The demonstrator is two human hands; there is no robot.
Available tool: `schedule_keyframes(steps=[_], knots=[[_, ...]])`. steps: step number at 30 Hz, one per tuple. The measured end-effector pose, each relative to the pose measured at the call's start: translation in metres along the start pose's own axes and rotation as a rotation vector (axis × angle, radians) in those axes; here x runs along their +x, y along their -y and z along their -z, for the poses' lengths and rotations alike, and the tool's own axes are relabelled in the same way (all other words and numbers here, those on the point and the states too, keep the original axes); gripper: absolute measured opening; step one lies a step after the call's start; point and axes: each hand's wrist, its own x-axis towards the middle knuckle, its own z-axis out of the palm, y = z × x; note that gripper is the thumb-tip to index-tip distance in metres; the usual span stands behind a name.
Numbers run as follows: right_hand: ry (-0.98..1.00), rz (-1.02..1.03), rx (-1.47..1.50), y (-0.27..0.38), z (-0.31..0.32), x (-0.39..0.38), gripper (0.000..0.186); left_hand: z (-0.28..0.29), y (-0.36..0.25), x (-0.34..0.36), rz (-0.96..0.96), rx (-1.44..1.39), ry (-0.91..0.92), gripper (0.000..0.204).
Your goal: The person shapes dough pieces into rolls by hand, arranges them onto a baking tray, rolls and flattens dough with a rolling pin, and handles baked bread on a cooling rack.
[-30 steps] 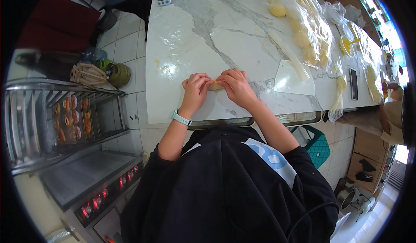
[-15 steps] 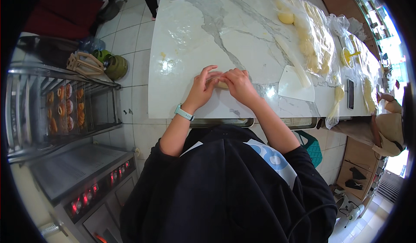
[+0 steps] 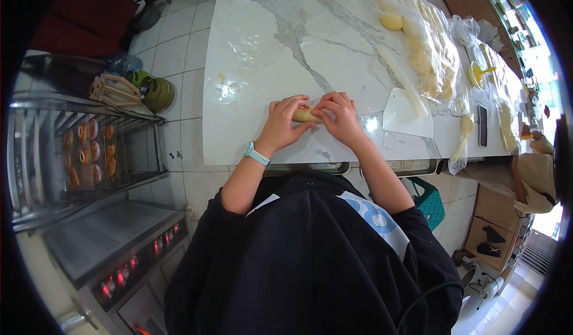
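where hands meet, pale dough piece (image 3: 305, 115)

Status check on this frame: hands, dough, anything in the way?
Left hand and right hand both cupping the dough piece. Dough on marble counter. Nothing blocking.

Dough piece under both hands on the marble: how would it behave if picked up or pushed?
The dough piece looks soft and pale, pressed between the left hand and right hand, so it probably dents and sags. Its log shape may roll on the smooth marble counter.
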Motion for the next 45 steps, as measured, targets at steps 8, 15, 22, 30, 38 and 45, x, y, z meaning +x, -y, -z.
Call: schedule_keyframes(steps=[8, 15, 22, 30, 38, 45], knots=[[-0.058, -0.289, -0.043, 0.000, -0.002, -0.001, 0.007, -0.003, 0.004, 0.002, -0.011, 0.095, 0.155, 0.032], [-0.055, -0.058, 0.002, -0.015, -0.002, -0.019, 0.010, -0.006, -0.009, 0.009, -0.018, 0.074, 0.045, 0.037], [-0.193, -0.168, -0.076, -0.005, 0.001, -0.011, 0.010, -0.006, -0.008, 0.013, -0.013, 0.147, 0.190, 0.034], [-0.075, -0.064, -0.087, -0.023, 0.001, -0.025, 0.006, -0.011, -0.018, 0.018, -0.026, 0.183, 0.156, 0.027], [0.007, -0.309, -0.163, -0.015, 0.012, -0.011, 0.011, -0.011, -0.016, 0.021, -0.101, 0.259, 0.227, 0.020], [-0.036, -0.090, -0.057, -0.022, 0.008, -0.029, 0.009, -0.013, -0.022, 0.021, -0.074, 0.231, 0.209, 0.018]])
